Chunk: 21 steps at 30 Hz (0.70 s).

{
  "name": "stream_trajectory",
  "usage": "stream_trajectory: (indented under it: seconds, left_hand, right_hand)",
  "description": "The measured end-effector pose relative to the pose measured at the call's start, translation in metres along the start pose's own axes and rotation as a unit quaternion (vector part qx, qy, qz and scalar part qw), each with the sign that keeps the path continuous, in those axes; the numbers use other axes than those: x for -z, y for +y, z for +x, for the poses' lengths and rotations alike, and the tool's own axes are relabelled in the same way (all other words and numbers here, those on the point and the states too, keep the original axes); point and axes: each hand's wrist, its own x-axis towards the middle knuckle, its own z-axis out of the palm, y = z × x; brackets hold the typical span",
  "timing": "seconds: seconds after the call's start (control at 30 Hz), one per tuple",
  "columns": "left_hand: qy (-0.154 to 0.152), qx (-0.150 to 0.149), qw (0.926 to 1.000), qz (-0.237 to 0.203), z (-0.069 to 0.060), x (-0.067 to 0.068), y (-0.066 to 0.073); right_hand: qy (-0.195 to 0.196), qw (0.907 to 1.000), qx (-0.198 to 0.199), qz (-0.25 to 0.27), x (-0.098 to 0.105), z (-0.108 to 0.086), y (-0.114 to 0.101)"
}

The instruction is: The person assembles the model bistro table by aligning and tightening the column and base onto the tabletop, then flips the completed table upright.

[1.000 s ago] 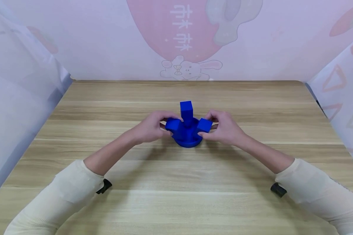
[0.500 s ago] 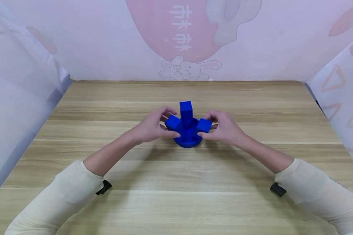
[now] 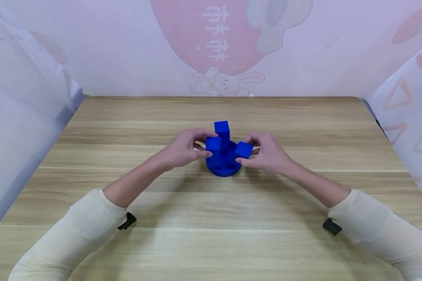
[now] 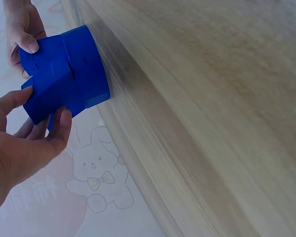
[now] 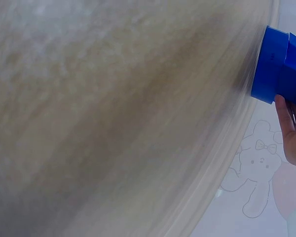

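On the table stands a round blue dish-like base (image 3: 225, 172) with three square-topped blue blocks rising from it. My left hand (image 3: 183, 150) pinches the left block (image 3: 213, 151) between thumb and fingers; this block now stands nearly upright. The right block (image 3: 244, 150) leans outward, and my right hand (image 3: 267, 152) grips it with thumb and fingers. Untouched by either palm, the back block (image 3: 222, 129) stands upright, close to the left fingertips. In the left wrist view, the fingers (image 4: 61, 131) bend around the left block. The right wrist view shows the base (image 5: 270, 64) only partly.
A wood-grain table (image 3: 211, 218) spreads around the base. Behind it rises a pale backdrop (image 3: 126, 47) with a printed rabbit and strawberry; similar pale sheets hang at both sides. Dark devices (image 3: 127, 221) show beneath both sleeves.
The left hand loosened, its fingers spreading off the left block, then took hold of it again. That block swung from leaning outward to nearly upright. The right hand stayed in place.
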Motion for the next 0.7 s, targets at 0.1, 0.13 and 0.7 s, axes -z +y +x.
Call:
stream_trajectory:
  seconds: [0.1, 0.13, 0.7]
  left_hand:
    - [-0.006, -0.003, 0.9999, -0.016, 0.001, -0.001, 0.0]
    - [-0.004, -0.002, 0.9998, -0.021, 0.001, -0.001, 0.0]
    - [0.098, 0.043, 0.9904, 0.087, 0.005, -0.017, 0.001]
  right_hand:
    - [0.0, 1.0, 0.0, -0.002, 0.0, 0.0, 0.0]
    - [0.0, 1.0, 0.001, -0.002, 0.0, 0.0, 0.0]
    - [-0.003, 1.0, 0.001, -0.002, 0.0, 0.0, -0.002]
